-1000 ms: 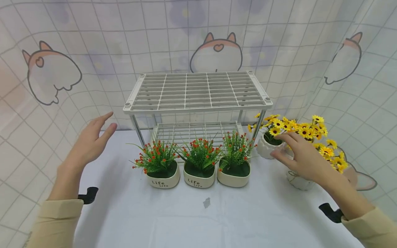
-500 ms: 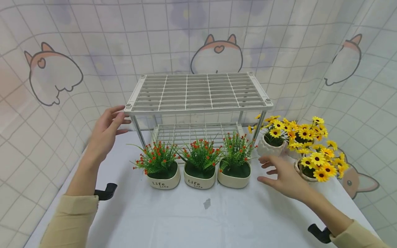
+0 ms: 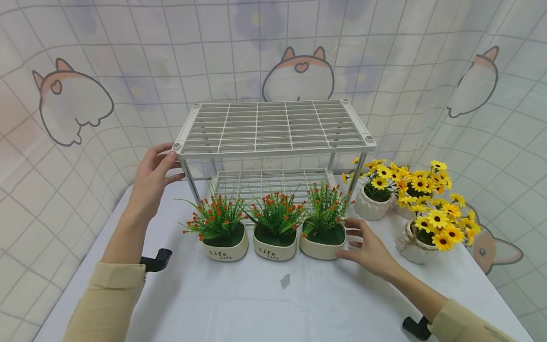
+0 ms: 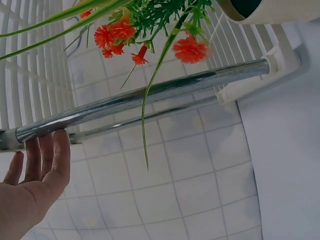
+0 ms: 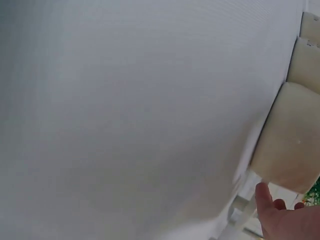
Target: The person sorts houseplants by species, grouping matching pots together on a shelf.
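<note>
The left hand (image 3: 151, 178), having come across, is now steadying the rack (image 3: 273, 126) corner with relaxed fingers, while the right hand (image 3: 369, 247), leaving the sunflowers (image 3: 427, 199), is apparently cupping, half open, the rightmost pot (image 3: 321, 244).

The rearmost sunflower pot (image 3: 409, 207) is mostly hidden behind blooms.

White-clothed table (image 3: 265, 304) with wire rack (image 3: 273, 126), six flower pots
</note>
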`<control>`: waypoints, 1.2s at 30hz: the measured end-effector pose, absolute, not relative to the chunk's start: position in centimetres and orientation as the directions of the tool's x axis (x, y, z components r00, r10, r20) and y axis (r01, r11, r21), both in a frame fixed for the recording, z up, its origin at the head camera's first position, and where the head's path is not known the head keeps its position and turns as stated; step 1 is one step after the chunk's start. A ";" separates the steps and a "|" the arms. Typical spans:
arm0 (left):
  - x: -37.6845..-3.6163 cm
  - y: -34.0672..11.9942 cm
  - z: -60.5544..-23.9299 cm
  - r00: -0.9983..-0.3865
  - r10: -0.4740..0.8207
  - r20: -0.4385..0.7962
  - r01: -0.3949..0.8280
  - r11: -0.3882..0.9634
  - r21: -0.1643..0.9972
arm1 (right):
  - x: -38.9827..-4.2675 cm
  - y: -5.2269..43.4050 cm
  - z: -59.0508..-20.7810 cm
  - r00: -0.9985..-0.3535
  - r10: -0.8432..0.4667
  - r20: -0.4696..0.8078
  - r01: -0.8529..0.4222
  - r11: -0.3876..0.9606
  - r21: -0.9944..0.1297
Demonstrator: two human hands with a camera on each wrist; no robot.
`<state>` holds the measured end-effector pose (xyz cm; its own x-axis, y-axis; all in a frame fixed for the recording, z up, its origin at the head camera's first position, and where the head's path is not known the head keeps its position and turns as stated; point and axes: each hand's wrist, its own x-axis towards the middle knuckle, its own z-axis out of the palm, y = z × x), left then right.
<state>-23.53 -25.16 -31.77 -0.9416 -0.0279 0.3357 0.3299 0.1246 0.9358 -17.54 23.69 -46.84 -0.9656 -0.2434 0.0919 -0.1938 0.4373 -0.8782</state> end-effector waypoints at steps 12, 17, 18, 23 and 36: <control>-23.8 -24.7 -31.5 -0.948 -0.058 0.312 0.306 0.092 0.948 | -18.5 22.0 -47.3 -0.968 -0.248 -0.038 -0.048 0.331 -0.942; -23.9 -24.7 -31.5 -0.952 -0.061 0.299 0.291 0.108 0.951 | -18.7 21.8 -47.3 -0.972 -0.231 -0.050 -0.036 0.354 -0.935; -23.9 -24.7 -31.5 -0.953 -0.063 0.295 0.287 0.108 0.952 | -18.7 21.8 -47.3 -0.972 -0.231 -0.051 -0.037 0.360 -0.932; -23.9 -24.6 -31.3 -0.960 -0.064 0.272 0.264 0.114 0.958 | -18.6 22.0 -47.3 -0.974 -0.217 -0.063 -0.031 0.405 -0.914; -24.2 -24.5 -30.9 -0.970 -0.078 0.231 0.216 0.167 0.962 | -16.9 23.9 -44.5 -0.984 -0.166 -0.061 -0.021 0.456 -0.890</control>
<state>-24.20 -24.49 -30.90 -0.9698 -0.0776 0.2313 0.2161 0.1669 0.9620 -16.94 23.90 -44.53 -0.9843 -0.1658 -0.0614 -0.0214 0.4563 -0.8896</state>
